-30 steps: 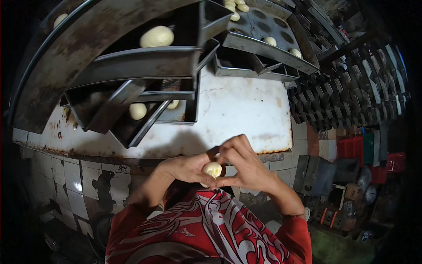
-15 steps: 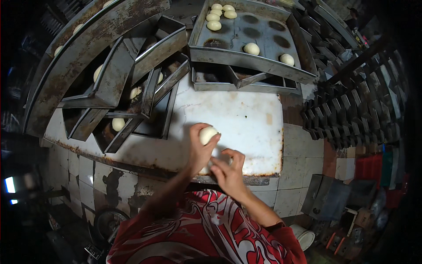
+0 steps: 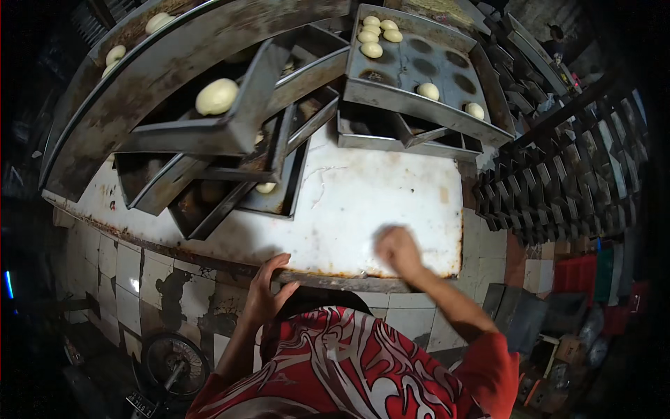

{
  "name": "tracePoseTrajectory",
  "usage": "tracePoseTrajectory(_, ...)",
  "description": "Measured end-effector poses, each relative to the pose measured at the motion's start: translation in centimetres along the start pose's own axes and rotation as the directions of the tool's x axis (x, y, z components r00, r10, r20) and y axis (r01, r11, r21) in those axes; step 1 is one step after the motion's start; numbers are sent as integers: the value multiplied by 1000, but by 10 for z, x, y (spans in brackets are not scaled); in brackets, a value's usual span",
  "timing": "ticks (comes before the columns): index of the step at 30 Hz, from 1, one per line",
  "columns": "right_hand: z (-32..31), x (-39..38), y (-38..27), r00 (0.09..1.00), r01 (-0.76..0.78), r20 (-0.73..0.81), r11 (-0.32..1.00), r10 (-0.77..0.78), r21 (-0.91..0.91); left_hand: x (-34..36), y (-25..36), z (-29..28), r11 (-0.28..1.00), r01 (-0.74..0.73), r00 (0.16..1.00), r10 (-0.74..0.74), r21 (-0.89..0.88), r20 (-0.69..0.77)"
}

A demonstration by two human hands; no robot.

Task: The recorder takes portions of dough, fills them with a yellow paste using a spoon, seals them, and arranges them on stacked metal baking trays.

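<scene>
R hand (image 3: 398, 251) is over the white table (image 3: 380, 192), nr its front edge, R of centre. It's blurred, fingers curled in like a fist; can't tell if there's anything under or in it, or if it touches the top. L hand (image 3: 269, 288) is at the front edge, thumb & fingers spread wide, nothing visible btwn them; contact w/ the edge unclear.

Dough, as far as visible, is all in metal trays. Big ball (image 3: 216, 96) sits in the stacked trays (image 3: 188, 136) on the L, w/ a small ball (image 3: 266, 187) partly hidden lower in the pile. Far tray (image 3: 426, 103), back R, has a cluster of balls (image 3: 371, 49) in its far L corner, plus 2 apart nr the front wall: mid ball (image 3: 428, 91) & corner ball (image 3: 474, 111). Tins (image 3: 558, 178) are racked up on the R, off the table.
</scene>
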State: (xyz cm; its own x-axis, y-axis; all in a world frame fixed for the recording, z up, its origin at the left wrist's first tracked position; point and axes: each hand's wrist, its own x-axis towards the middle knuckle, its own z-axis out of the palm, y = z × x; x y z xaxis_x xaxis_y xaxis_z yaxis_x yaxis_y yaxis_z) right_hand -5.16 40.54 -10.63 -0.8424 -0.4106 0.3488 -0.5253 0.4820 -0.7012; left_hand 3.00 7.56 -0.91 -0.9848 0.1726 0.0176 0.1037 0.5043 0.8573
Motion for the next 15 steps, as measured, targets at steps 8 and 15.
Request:
tracePoseTrajectory(8, 40, 58, -46, 933, -292, -311, 886, 181, -361, -26, -21, -57, 958, -35, 989, 75, -284, 130)
tracePoseTrajectory(15, 7, 36, -66, 891, -402, -109, 656, 440, -638, -26, -43, -87, 975, 3, 974, 47, -222, 220)
